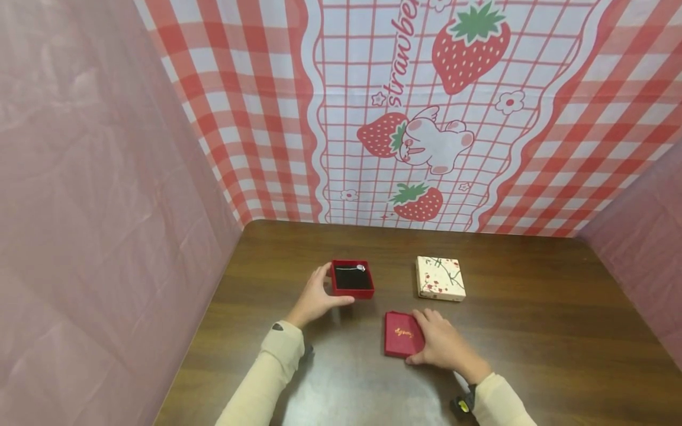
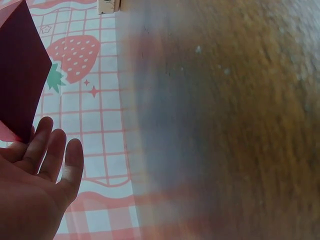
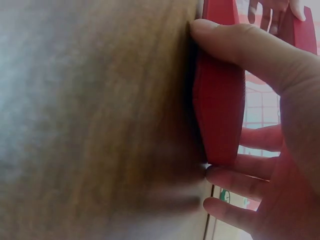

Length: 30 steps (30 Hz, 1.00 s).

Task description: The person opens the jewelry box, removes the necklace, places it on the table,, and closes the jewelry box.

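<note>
My left hand (image 1: 314, 303) holds a small open red jewelry box (image 1: 358, 294) between thumb and fingers at its left side. Inside, a silvery chain with a pendant (image 1: 360, 268) lies across the black lining (image 1: 351, 280). In the left wrist view, the dark red underside of the box (image 2: 22, 75) shows, raised off the table. My right hand (image 1: 443, 343) grips a red lid (image 1: 399, 334) with gold lettering by its right side, thumb at the near edge and fingers at the far one. The right wrist view shows the lid's red side (image 3: 220, 110) close over the tabletop.
A cream box with a red flower and branch print (image 1: 439, 278) sits on the brown wooden table (image 1: 533, 307), beyond the lid. A strawberry-patterned cloth (image 1: 346, 71) hangs behind the table; pinkish cloth (image 1: 106, 207) covers the sides.
</note>
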Motion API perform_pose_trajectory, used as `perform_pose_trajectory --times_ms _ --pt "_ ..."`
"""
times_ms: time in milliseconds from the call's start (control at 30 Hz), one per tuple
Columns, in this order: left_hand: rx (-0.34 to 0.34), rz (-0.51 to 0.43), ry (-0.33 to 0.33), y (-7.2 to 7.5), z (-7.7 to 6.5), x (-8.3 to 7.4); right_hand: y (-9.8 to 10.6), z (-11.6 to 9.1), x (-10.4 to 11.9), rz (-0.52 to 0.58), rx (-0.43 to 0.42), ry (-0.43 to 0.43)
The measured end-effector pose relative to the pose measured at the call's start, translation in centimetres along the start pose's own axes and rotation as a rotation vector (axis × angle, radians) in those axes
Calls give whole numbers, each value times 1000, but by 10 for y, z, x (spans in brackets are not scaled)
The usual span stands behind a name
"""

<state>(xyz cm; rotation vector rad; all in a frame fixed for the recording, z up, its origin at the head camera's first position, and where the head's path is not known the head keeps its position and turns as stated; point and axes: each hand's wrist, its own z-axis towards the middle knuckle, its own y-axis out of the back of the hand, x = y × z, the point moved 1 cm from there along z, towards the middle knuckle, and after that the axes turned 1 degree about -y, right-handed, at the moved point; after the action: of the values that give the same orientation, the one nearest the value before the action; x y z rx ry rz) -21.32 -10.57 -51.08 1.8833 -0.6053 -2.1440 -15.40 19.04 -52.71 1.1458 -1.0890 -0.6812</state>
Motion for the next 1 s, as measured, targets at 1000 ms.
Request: perform_pose_trajectory --times_ms 1000 --pt "8 -13 -9 -2 0 0 10 7 -6 103 26 28"
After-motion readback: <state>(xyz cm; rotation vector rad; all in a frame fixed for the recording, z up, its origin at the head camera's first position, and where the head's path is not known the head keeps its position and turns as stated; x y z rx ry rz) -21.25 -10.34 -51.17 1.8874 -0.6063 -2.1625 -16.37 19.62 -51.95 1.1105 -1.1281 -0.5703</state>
